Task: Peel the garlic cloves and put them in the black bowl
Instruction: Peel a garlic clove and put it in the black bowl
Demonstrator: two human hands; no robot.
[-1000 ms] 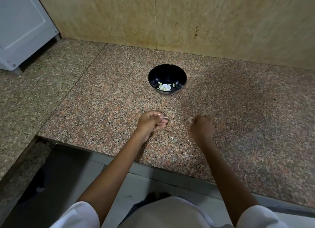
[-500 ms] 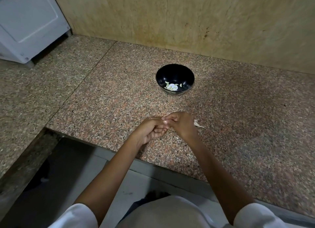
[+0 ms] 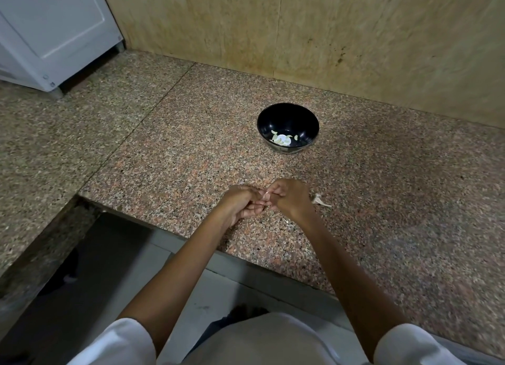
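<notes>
Two hands (image 3: 241,204) (image 3: 290,198), one clove (image 3: 266,195), one bowl (image 3: 289,116)

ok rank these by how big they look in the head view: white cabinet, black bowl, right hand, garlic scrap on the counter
1. white cabinet, though cut off by the frame.
2. black bowl.
3. right hand, slightly smaller, but nearer the camera, so unsure.
4. garlic scrap, beside that hand.

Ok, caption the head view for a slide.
Left hand and right hand pinch a garlic clove at the granite counter, black bowl beyond.
</notes>
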